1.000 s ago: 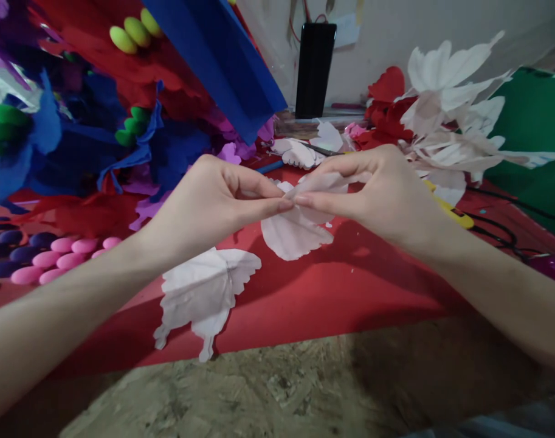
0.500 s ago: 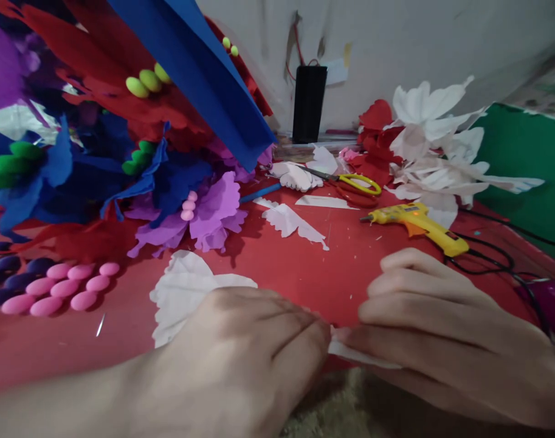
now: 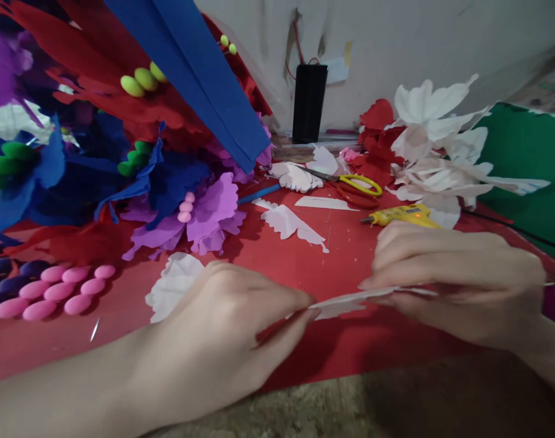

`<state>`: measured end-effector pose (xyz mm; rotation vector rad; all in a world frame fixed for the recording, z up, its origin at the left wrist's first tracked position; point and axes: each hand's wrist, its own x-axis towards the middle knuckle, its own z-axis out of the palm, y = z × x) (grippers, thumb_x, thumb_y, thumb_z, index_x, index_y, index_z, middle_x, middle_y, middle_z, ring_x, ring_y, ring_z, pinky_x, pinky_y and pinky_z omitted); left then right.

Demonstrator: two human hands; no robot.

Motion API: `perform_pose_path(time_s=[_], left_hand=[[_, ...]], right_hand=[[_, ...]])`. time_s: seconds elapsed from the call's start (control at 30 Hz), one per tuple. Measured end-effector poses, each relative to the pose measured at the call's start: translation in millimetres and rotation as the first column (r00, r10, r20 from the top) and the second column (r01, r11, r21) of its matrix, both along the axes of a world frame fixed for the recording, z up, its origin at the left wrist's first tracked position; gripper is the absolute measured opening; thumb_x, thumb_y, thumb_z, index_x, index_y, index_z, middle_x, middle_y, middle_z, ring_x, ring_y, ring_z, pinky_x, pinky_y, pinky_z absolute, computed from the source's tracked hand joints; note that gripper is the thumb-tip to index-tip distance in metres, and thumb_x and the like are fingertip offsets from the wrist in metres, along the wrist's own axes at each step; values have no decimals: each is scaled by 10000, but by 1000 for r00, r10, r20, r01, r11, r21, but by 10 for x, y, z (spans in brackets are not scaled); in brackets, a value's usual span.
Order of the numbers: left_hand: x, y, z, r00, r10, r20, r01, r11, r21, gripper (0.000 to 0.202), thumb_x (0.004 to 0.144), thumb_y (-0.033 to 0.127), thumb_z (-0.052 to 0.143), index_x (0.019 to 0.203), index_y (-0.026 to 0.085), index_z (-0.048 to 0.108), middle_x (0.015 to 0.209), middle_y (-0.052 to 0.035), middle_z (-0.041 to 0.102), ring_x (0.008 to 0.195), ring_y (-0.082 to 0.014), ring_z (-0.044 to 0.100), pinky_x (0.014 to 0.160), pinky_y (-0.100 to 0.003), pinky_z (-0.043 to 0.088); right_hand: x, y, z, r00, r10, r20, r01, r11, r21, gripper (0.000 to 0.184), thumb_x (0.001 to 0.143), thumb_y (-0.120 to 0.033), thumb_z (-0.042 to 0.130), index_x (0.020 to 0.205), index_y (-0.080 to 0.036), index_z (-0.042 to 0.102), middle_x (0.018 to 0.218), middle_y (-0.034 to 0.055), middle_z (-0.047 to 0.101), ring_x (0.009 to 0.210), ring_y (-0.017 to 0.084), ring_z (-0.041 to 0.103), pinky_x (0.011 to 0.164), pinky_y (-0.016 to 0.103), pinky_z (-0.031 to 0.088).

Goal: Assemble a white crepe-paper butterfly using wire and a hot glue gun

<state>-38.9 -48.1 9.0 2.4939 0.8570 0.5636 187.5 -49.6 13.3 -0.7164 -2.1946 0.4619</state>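
Observation:
Between my hands, a thin white scalloped cutout (image 3: 341, 305), paper or fabric, is stretched nearly edge-on above the red tabletop (image 3: 332, 347). My left hand (image 3: 241, 322) pinches its left end between thumb and fingers. On the other end, my right hand (image 3: 455, 280) is closed, thumb below and fingers curled above. Part of the cutout is hidden by my right fingers. Another white scalloped cutout (image 3: 174, 286) lies behind my left hand, partly covered by it. Beyond my hands rests a white butterfly-wing-shaped piece (image 3: 290, 225).
A yellow glue gun (image 3: 400, 215) lies behind my right hand, near yellow-and-red-handled scissors (image 3: 359, 185). White butterfly shapes (image 3: 432, 115) are heaped back right. Blue, red and purple butterflies (image 3: 213, 213) crowd the left, with pink ovals (image 3: 58, 292) before them. A black phone (image 3: 310, 103) stands at the wall.
Both hands have risen off the table's front edge and moved farther apart, lifting the white cutout, so more of it shows between them. My right hand now covers part of the glue gun.

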Motion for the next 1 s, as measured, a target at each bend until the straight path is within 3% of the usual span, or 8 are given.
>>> perform_pose_path(time_s=[0.07,0.17,0.3,0.37,0.43,0.53,0.67,1.0], left_hand=[[18,45,6,997,26,73,-23,999,-40,302,889,203,443,725,179,695,561,1,653,441,-91,542,464,-208,373],[53,105,4,984,110,138,-76,970,-229,275,844,238,501,636,175,669,492,39,577,399,-60,426,431,-180,332],[104,189,-31,970,207,123,-119,856,-504,371,782,294,518,447,167,421,434,68,261,410,-51,211,376,-192,190],[118,230,-65,972,199,128,-84,796,-599,383,770,325,509,447,170,372,470,63,221,433,-55,188,377,-202,152],[122,261,-100,975,188,120,-61,743,-667,335,758,339,506,480,169,430,494,60,249,458,-60,211,394,-201,165],[123,282,-134,977,184,108,-53,700,-712,303,739,342,525,501,167,455,500,62,273,472,-62,231,417,-202,182],[126,275,-150,974,197,114,-60,705,-706,439,763,360,526,444,182,283,473,73,194,443,-51,160,411,-224,122],[137,269,-233,976,173,131,-22,683,-730,473,783,386,536,457,189,256,471,87,172,426,-35,145,410,-224,93]], right_hand=[[-24,22,-28,994,-81,-70,76,995,-68,77,766,-160,637,703,-203,647,627,-14,614,583,79,568,565,218,470],[-43,60,-66,970,-223,-101,198,957,-212,149,764,-263,645,631,-197,623,612,-2,596,583,86,557,551,207,472],[-63,95,-125,952,-300,-65,244,868,-433,214,734,-361,656,631,-178,615,642,0,596,597,76,548,553,168,472],[-82,99,-162,944,-326,-49,260,829,-496,216,735,-347,647,621,-166,613,628,-4,585,572,63,533,536,148,460],[-110,97,-199,942,-332,-47,256,803,-538,206,751,-328,619,632,-160,621,631,-4,587,560,55,531,513,132,444],[-159,89,-250,955,-294,-34,220,782,-583,198,763,-324,598,667,-154,627,660,-3,599,578,52,544,510,121,434],[-220,79,-292,963,-266,-45,180,756,-630,210,771,-333,588,681,-144,600,666,-3,585,599,50,538,521,123,431],[-327,54,-357,962,-244,-119,80,673,-736,174,777,-302,603,732,-134,619,711,-9,603,639,26,543,573,99,431]])
